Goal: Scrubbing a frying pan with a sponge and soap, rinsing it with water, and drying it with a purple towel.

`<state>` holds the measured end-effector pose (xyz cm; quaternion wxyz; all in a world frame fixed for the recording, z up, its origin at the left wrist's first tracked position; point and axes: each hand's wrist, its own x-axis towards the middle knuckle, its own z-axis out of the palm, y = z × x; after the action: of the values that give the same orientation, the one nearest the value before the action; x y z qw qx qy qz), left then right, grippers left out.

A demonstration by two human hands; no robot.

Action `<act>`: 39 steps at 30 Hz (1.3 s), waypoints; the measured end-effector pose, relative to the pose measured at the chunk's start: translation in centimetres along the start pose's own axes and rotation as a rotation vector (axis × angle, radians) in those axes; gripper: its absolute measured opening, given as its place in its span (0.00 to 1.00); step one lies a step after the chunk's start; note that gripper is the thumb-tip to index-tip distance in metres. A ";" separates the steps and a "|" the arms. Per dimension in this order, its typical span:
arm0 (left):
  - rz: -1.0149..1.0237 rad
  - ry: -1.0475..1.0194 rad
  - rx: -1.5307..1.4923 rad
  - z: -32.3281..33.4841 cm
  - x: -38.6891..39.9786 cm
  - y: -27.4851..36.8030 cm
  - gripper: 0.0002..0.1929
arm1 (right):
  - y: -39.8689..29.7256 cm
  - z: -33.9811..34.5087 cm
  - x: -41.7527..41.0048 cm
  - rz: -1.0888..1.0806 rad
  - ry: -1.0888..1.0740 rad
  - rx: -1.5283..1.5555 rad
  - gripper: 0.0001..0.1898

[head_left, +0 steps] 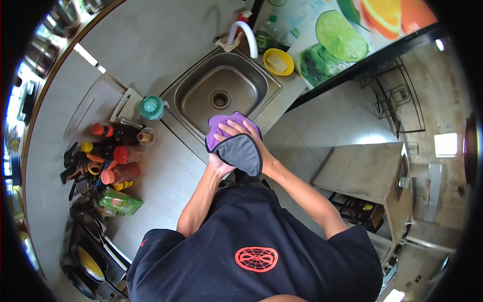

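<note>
A purple and grey cloth [241, 145] with dark edging is bunched between my two hands, just over the near rim of a stainless steel sink [196, 92]. From below, my left hand [220, 165] supports the cloth, its fingers hidden under the fabric. My right hand [247, 136] lies on top with its fingers spread across the purple side, and a grey fold covers part of it. White and curved, the faucet [245, 32] arches over the sink's far corner. A yellow bowl [278, 62] holding a pale bar sits right of the sink.
On the left counter stand a teal juicer [152, 107], a bottle with a red cap [120, 134], a red-lidded jar [128, 154] and a green pouch [120, 202]. Frying pans [88, 264] are at lower left. A low cabinet [358, 170] is at right.
</note>
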<state>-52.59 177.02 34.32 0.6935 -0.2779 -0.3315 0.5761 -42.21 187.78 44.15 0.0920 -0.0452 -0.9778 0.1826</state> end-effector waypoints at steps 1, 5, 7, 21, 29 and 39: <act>0.073 0.085 0.191 0.3 0.4 -0.4 0.31 | 0.3 0.1 -0.3 0.050 0.047 -0.011 0.30; 0.330 0.310 0.793 2.7 2.6 -1.8 0.31 | 2.3 1.3 0.2 0.147 0.190 -0.027 0.30; 0.411 0.286 0.797 2.9 4.4 -2.2 0.32 | 3.0 2.5 0.8 0.221 0.299 0.043 0.31; 0.483 -0.129 0.172 -1.3 16.1 3.4 0.30 | 13.4 -4.1 0.8 0.003 0.145 0.074 0.32; 0.564 -0.143 0.405 -2.9 15.9 1.9 0.34 | 20.9 -8.4 1.4 -0.346 -0.075 0.306 0.30; 0.877 0.149 0.703 -0.4 15.7 -0.9 0.31 | 18.6 -8.5 0.8 -0.319 -0.041 0.273 0.30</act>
<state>-49.91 192.31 37.00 0.4617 -0.1819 0.0768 0.8648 -40.34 208.12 45.22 0.1053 0.1270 -0.9404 0.2973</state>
